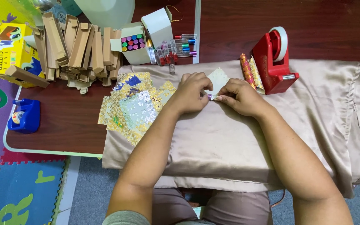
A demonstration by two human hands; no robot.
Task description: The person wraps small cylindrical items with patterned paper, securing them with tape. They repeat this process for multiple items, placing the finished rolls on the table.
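My left hand (191, 92) and my right hand (240, 96) meet over a beige satin cloth (313, 108) on the table. Together they pinch a small tube (211, 97) with a purple end, lying against a pale cream patterned paper square (218, 79). Both hands are closed on the tube and the paper's lower edge. To the left of my left hand lies a loose pile of gold, blue and white patterned paper squares (134, 106).
A red tape dispenser (275, 58) stands right of my hands, with two wrapped tubes (250, 71) beside it. Behind are loose small tubes (175, 49), a white box of coloured-capped tubes (132, 45), several folded brown cardboard boxes (76, 50), a yellow box (11, 48) and a blue tape dispenser (23, 116).
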